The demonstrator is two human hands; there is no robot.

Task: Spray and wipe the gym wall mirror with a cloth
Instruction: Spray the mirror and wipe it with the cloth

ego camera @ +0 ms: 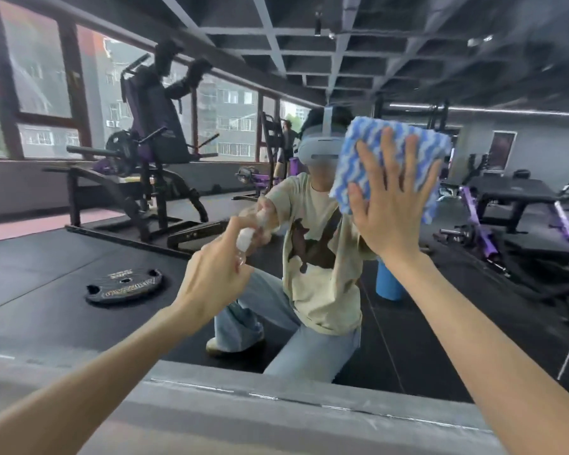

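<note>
We were wiping: our flat right hand (pixel 391 208) pressed the blue-white wavy cloth (pixel 368 149) at two o'clock, and our left hand (pixel 211 274) gripped the clear spray bottle (pixel 245 239). The next move probably called for steady sweeps.

Two hands (pixel 212 277) (pixel 391 211), one cloth (pixel 370 147), one spray bottle (pixel 245 238), one mirror (pixel 40 254), one weight plate (pixel 124 286).

- The dark matted rubber floor (pixel 46 264), seen reflected in the large wall mirror (pixel 408 349), carries everything; a pink strip (pixel 30 226) runs along its far left side.
- A black round weight plate (pixel 124 286) lies flat on it, apart from the rest.
- A black-and-purple steel exercise machine (pixel 151 178) stands behind the plate.
- A blue upright cylinder (pixel 389 284) stands just beside a kneeling person (pixel 319 257).
</note>
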